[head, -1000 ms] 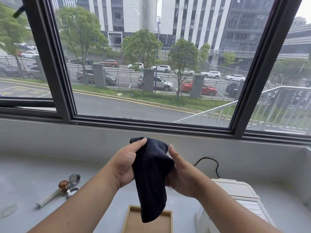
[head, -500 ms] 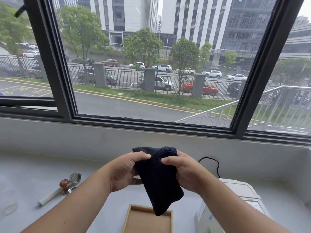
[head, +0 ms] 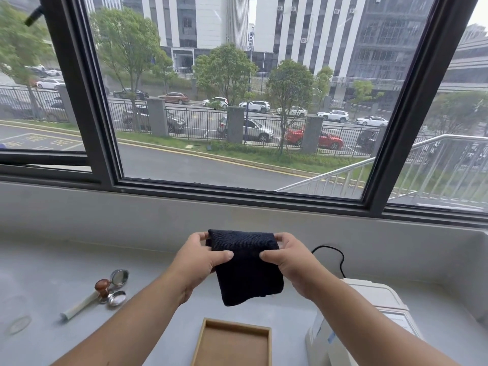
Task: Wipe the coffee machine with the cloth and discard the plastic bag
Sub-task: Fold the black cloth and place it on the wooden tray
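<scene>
Dark cloth (head: 245, 268) folded, pinched in the grip of left hand (head: 196, 262) and right hand (head: 291, 262), above wooden tray (head: 269, 347)

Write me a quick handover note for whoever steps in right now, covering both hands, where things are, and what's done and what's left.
Left hand and right hand: both pinch the folded dark cloth, held in the air above the counter.
White coffee machine: lower right, untouched by the cloth.
Wooden tray: below the cloth.
Tamper: on the left.
Plastic bag: not in view.
Done: cloth in hand.
Left: wipe machine, find and discard bag.
</scene>
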{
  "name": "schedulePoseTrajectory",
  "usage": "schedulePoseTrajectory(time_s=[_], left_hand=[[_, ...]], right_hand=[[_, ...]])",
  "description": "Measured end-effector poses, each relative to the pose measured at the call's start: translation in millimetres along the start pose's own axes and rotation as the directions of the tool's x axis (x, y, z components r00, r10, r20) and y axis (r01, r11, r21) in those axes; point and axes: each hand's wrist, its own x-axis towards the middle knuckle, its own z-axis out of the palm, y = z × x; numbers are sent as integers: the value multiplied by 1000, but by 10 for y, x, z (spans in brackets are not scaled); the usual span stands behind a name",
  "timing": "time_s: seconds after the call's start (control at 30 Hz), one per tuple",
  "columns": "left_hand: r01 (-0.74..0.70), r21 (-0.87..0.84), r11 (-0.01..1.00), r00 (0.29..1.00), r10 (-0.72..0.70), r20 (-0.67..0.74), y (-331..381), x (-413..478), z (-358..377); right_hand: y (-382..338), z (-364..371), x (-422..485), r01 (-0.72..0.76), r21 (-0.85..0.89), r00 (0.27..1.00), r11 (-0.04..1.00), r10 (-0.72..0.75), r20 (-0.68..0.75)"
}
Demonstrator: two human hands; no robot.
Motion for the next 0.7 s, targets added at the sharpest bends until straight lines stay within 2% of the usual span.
schedulePoseTrajectory(time_s=[0.13,0.3,0.47,0.6,0.7], left_hand=[[-27,97,995,998,33,-57,-46,8,-27],[-64,168,984,998,60,34,-75,45,-115],[-84,205,975,985,50,164,-100,23,-136],[-169,350,921,981,121,154,-88,2,-89],[-209,388,898,976,168,139,-53,-12,-66]], right_hand=[[90,32,8,25,-41,1000,999,-25,-9],[113,40,-28,67,-87,997,994,-65,35],[170,22,-45,20,-97,999,995,-16,50],[178,23,-40,11,-171,998,985,0,63],[167,40,-46,12,-169,998,986,-1,67]])
